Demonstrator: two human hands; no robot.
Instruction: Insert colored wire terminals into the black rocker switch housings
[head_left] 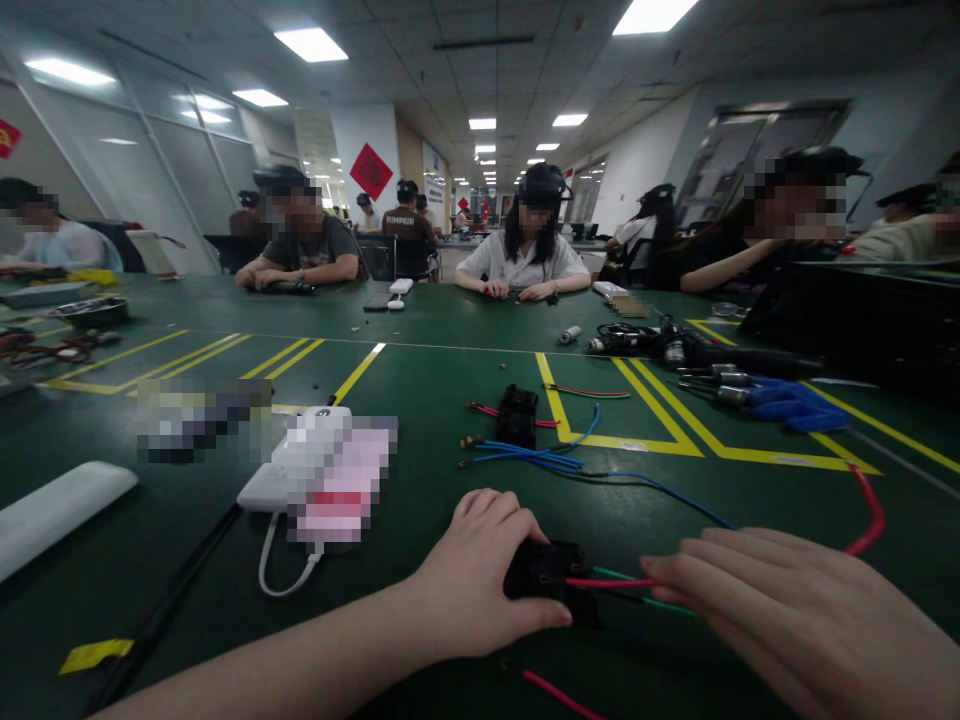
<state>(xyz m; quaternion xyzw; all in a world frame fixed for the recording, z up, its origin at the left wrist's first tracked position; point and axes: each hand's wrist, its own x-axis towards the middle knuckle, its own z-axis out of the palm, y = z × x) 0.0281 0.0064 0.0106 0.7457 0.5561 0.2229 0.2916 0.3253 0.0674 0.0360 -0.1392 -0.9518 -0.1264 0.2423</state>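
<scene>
My left hand [487,575] is closed around a black plastic connector block [561,565] just above the green table. A red wire [609,583] and thin green wires [666,605] run from the block's right side. My right hand [802,605] pinches the red wire between its fingertips, a short way from the block; the wire's far end is hidden by the hand. Beyond the left hand lie a bundle of blue wires [529,455] and a second black block [517,415] with red wires. Another red wire [559,693] lies at the bottom edge.
A white power bank [289,465] with a cable lies to the left, beside a blurred pink item [349,490]. Blue-handled tools [799,403] and black cables [660,340] lie to the right. Yellow tape [637,443] marks the table. Several people sit across it.
</scene>
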